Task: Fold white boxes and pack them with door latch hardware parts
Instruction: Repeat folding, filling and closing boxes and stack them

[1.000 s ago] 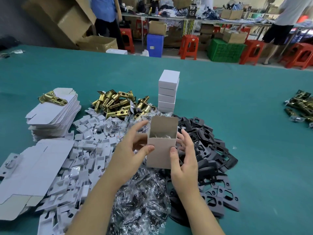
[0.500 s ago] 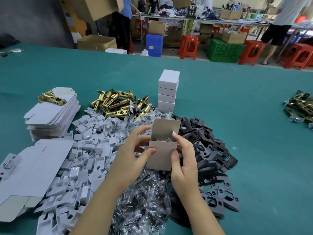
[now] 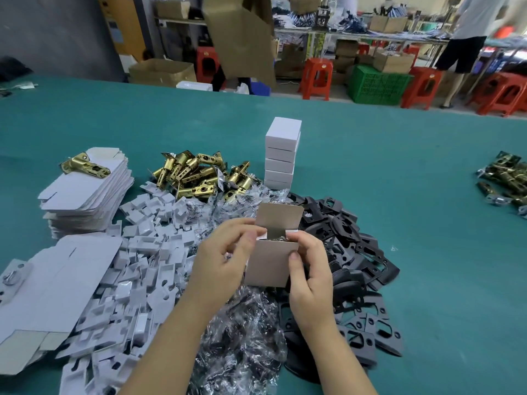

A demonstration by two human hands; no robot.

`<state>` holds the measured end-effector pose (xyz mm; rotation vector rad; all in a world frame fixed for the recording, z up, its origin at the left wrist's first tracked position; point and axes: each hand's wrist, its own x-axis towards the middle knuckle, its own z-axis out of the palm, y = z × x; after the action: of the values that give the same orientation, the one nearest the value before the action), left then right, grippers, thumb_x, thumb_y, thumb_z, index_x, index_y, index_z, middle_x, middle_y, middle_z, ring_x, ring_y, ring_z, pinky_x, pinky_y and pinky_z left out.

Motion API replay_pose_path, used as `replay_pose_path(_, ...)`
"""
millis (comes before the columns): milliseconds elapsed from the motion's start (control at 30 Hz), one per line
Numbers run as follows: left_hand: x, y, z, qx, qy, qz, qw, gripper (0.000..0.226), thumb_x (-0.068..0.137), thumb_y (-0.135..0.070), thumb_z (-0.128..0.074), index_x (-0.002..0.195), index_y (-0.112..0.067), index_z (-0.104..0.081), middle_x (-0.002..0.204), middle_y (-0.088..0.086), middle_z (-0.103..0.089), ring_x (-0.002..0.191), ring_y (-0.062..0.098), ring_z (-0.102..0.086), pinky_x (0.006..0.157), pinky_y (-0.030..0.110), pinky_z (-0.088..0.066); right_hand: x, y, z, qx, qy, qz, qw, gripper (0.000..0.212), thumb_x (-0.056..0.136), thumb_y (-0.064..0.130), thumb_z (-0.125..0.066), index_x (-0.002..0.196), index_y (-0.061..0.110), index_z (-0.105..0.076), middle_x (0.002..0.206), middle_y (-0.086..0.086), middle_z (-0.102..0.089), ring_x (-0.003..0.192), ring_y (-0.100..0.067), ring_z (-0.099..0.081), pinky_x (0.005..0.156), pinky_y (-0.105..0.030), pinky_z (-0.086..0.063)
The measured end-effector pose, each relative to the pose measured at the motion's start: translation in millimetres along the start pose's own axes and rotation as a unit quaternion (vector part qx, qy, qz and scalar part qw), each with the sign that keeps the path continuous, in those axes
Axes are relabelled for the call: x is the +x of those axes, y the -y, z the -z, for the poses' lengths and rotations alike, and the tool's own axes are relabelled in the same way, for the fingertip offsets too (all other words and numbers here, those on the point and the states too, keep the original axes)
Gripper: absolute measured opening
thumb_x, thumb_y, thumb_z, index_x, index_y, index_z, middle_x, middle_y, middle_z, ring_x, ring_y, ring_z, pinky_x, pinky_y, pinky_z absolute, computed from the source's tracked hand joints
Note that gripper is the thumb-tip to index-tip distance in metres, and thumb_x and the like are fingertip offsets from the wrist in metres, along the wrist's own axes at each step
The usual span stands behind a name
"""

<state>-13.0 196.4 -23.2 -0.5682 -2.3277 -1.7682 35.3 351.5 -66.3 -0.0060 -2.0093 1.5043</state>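
Note:
I hold a small white box [image 3: 269,259] upright above the parts piles, its top lid flap standing open and shiny contents showing inside. My left hand [image 3: 225,258] grips its left side, fingertips pushing the left side flap inward. My right hand [image 3: 309,265] grips the right side, thumb on the front face and a finger on the right side flap. Several closed white boxes [image 3: 282,152] stand stacked behind. Brass latches [image 3: 196,175], clear plastic bags of small parts [image 3: 236,332], black plates [image 3: 350,252] and white cardboard inserts [image 3: 134,269] lie in heaps around.
Flat unfolded boxes [image 3: 82,192] are stacked at the left with one brass latch [image 3: 85,165] on top; more flat blanks [image 3: 48,280] lie nearer. Another pile of latches [image 3: 504,178] sits at the right edge of the green table [image 3: 427,223]. People, stools and cartons stand beyond.
My fingers have moved onto the box's side flaps, bending both inward. A person in the background carried a large carton to the right.

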Motion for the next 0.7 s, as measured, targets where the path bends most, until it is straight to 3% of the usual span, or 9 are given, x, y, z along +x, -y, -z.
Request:
replay_pose_path(167,11,-6,-8,-0.127,-0.017,0.114,0.985,0.011,0.094,-0.022,-0.072,0.095,-0.033,-0.074,0.095,-0.005,-0.074,0.084,0.014,-0.067,0.075,0.031,-0.055,0,0,-1,0.007,-0.012,0.0,1.0,0.036,0.101,0.013,-0.051,0.121,0.042,-0.06,0.124,0.012,-0.062,0.12,-0.024,-0.06,0.098,-0.045,-0.052)
replay_pose_path(333,19,-9,-10,-0.185,-0.014,0.132,0.974,0.032,0.092,-0.012,-0.069,0.104,-0.042,-0.066,0.098,-0.003,-0.075,0.061,0.001,-0.062,0.05,0.016,-0.046,0,2,-1,0.006,-0.018,0.001,1.0,0.029,0.101,0.025,-0.048,0.12,0.043,-0.06,0.124,0.012,-0.063,0.12,-0.024,-0.061,0.098,-0.048,-0.052)
replay_pose_path(400,20,-9,-10,-0.16,0.011,0.11,0.981,0.041,0.097,-0.007,-0.06,0.105,-0.045,-0.071,0.096,-0.005,-0.076,0.054,-0.002,-0.058,0.045,0.013,-0.043,0,1,-1,0.004,-0.02,0.0,1.0,0.029,0.101,0.024,-0.049,0.121,0.042,-0.06,0.125,0.012,-0.063,0.121,-0.024,-0.061,0.098,-0.05,-0.052)
replay_pose_path(500,21,-10,-10,-0.149,0.029,0.104,0.983,0.038,0.098,-0.003,-0.057,0.102,-0.035,-0.077,0.079,-0.01,-0.073,0.046,-0.001,-0.051,0.043,0.011,-0.037,-1,0,-1,-0.001,-0.017,-0.009,1.0,0.034,0.101,0.018,-0.051,0.122,0.043,-0.06,0.126,0.01,-0.064,0.12,-0.025,-0.062,0.097,-0.051,-0.053)
replay_pose_path(600,18,-7,-6,-0.131,0.049,0.1,0.985,0.023,0.099,-0.015,-0.061,0.1,-0.031,-0.076,0.055,-0.006,-0.059,0.044,0.007,-0.045,0.044,0.019,-0.041,-1,2,-1,0.007,-0.017,-0.026,0.999,0.039,0.101,0.02,-0.052,0.124,0.05,-0.058,0.122,0.013,-0.067,0.115,-0.018,-0.066,0.093,-0.034,-0.056)
replay_pose_path(667,13,-8,-1,-0.144,0.079,0.088,0.982,0.017,0.096,-0.032,-0.06,0.103,-0.03,-0.076,0.058,0.009,-0.06,0.048,0.012,-0.052,0.057,0.028,-0.05,0,5,0,0.026,-0.016,-0.043,0.999,0.041,0.1,0.023,-0.054,0.122,0.058,-0.055,0.117,0.02,-0.068,0.11,-0.011,-0.067,0.083,-0.017,-0.054)
replay_pose_path(700,11,-9,0,-0.156,0.088,0.082,0.98,0.022,0.094,-0.04,-0.059,0.102,-0.029,-0.076,0.068,0.015,-0.066,0.05,0.013,-0.055,0.063,0.034,-0.052,0,5,0,0.033,-0.016,-0.05,0.998,0.041,0.1,0.024,-0.054,0.12,0.06,-0.054,0.115,0.023,-0.067,0.107,-0.009,-0.068,0.079,-0.014,-0.053)
